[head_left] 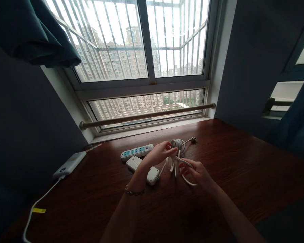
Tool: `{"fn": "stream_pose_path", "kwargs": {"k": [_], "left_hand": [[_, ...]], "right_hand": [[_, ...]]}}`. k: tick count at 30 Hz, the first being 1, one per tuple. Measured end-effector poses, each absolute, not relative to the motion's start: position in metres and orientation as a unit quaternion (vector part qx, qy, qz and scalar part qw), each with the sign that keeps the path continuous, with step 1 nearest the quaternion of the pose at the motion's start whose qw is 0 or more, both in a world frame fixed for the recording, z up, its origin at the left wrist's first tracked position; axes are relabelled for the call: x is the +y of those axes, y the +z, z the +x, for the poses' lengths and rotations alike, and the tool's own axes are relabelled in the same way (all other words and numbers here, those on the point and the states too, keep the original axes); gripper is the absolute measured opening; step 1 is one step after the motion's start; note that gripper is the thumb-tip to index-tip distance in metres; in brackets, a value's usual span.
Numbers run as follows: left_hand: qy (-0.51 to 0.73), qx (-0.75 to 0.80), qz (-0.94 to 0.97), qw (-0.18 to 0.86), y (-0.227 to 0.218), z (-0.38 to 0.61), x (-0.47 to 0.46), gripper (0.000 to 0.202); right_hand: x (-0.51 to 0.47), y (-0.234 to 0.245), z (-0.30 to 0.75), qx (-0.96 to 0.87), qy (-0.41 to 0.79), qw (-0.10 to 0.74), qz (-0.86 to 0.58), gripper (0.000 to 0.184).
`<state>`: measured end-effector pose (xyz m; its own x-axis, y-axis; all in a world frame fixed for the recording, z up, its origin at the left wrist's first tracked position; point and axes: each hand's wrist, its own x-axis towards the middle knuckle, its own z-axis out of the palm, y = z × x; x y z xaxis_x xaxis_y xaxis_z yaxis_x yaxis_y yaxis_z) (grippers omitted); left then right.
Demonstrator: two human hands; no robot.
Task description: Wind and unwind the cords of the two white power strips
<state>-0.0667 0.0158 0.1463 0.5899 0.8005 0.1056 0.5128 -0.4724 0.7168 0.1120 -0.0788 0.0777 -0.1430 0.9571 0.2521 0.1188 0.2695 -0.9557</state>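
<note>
In the head view, a white power strip (152, 176) lies underside up, partly covered by my left forearm. Its white cord (160, 172) runs to several loops between my hands. My left hand (160, 154) pinches the upper part of these loops. My right hand (196, 171) has its fingers closed round a length of the same cord at the right, with a bend of it hanging below. Just behind is another coiled cord (181, 144), ending in a dark plug (193, 139). A second power strip (136, 152) with blue sockets lies face up beyond the first.
The dark red wooden table (230, 152) reaches to the window sill. At the left lies a white power bank (70, 164) with a white cable (44, 195) bearing a yellow tag (39, 210). A rail (147, 116) crosses the barred window; a blue curtain (40, 37) hangs upper left.
</note>
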Motion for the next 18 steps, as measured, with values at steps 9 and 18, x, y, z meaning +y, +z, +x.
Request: {"fn": "stream_pose_path", "kwargs": {"k": [9, 18], "left_hand": [[0.102, 0.484, 0.765, 0.412, 0.155, -0.0712, 0.0132, 0.08], [0.066, 0.434, 0.82, 0.368, 0.1508, -0.0734, 0.0179, 0.069]], "right_hand": [[-0.0776, 0.0744, 0.1166, -0.611, 0.43, 0.507, -0.431, 0.04], [-0.0795, 0.0719, 0.1173, -0.602, 0.419, 0.52, -0.437, 0.038]]}}
